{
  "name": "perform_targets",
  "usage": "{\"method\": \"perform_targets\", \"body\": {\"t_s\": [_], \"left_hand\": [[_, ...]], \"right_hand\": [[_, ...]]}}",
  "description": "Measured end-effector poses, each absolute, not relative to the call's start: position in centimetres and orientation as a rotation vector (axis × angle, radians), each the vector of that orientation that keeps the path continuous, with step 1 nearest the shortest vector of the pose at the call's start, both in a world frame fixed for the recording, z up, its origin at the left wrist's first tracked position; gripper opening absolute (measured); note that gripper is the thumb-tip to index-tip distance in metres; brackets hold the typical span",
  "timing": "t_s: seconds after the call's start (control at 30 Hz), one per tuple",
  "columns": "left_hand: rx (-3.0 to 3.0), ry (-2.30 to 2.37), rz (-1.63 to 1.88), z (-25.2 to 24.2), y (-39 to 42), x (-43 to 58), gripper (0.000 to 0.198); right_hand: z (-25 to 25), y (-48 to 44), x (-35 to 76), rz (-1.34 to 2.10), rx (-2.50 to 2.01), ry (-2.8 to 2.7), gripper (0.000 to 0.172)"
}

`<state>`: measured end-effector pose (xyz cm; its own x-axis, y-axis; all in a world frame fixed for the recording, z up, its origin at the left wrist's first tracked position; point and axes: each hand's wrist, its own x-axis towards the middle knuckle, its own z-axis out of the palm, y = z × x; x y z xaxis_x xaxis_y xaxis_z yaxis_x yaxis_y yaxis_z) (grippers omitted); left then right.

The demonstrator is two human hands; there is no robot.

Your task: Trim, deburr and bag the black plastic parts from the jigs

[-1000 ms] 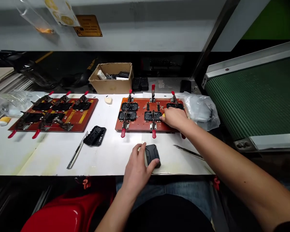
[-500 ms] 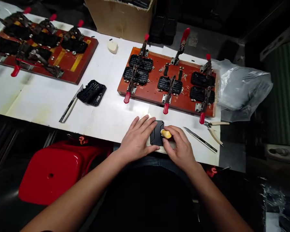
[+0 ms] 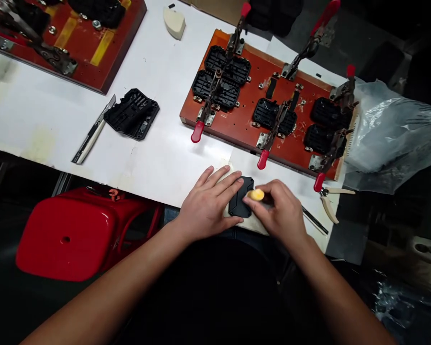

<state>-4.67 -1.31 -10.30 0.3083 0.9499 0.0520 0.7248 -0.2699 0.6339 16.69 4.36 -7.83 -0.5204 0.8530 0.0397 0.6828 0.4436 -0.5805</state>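
My left hand (image 3: 209, 205) lies flat with its fingers spread, its fingertips and thumb on the left side of a black plastic cover (image 3: 241, 199). The cover rests smooth side up near the table's front edge. Pinched between the thumb and fingers of my right hand (image 3: 282, 211) is a small yellow-ended object (image 3: 256, 194), its kind unclear. It is held at the cover's right side; where its far end touches is hidden. A utility knife (image 3: 318, 221) lies just right of this hand, partly covered by it.
Beyond the hands stands a red-brown fixture board (image 3: 247, 112) with toggle clamps over black parts. Another such board (image 3: 118, 52) is at upper left. Two knives (image 3: 93, 132), a ribbed black part (image 3: 132, 115), cutting pliers (image 3: 332, 203), a plastic bag (image 3: 391, 129) and a red stool (image 3: 66, 239) surround the workspace.
The head view has shifted and tilted closer to the table. My right hand has turned, tilting the yellow-ended object more sideways. My left hand stays flat on the cover.
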Motion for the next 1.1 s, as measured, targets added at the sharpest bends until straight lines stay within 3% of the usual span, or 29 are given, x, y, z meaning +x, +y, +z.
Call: {"method": "perform_targets", "body": {"t_s": [0.57,0.9,1.1], "left_hand": [[2.127,1.508,0.52,-10.3,-1.2,-4.7,0.083],[2.11,1.514,0.555,-10.3,-1.2,-4.6,0.079],[2.113,1.503,0.558,-10.2,-1.2,-4.5,0.075]], "right_hand": [[-8.6,5.7,15.5,0.615,-1.444,-2.254,0.028],[-7.5,4.9,16.5,0.659,-1.274,-2.417,0.021],[-7.0,3.5,17.8,0.892,-1.093,-2.557,0.009]]}}
